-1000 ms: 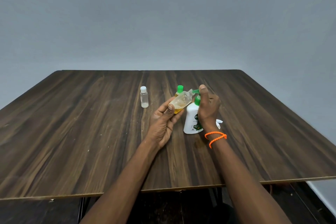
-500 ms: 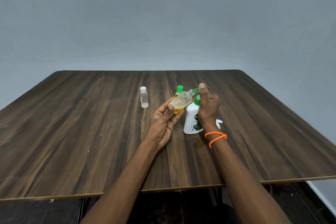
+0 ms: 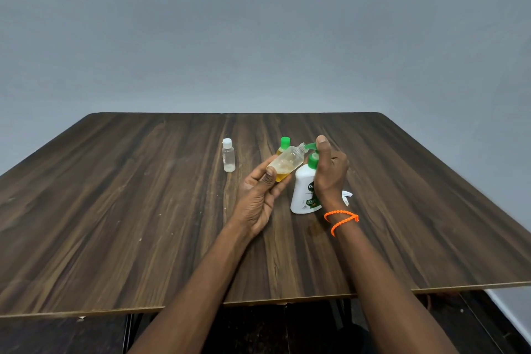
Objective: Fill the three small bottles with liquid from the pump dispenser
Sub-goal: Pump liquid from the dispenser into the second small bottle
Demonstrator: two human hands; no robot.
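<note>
We put this mid-task: left hand [image 3: 260, 195] pinches the uncapped bottle [image 3: 287, 162] (part-filled, tilted) at the spout, right hand [image 3: 329, 172] wraps the pump dispenser [image 3: 303, 192], thumb on top; green-capped bottle [image 3: 283, 146] looks done, white-capped bottle [image 3: 228, 156] nearly empty.

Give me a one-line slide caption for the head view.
Left hand tilts an uncapped small bottle to the pump dispenser spout; right hand presses the pump.

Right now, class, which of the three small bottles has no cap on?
The tilted bottle in the left hand, its neck at the pump spout. The other two stand capped, one white, one green.
</note>
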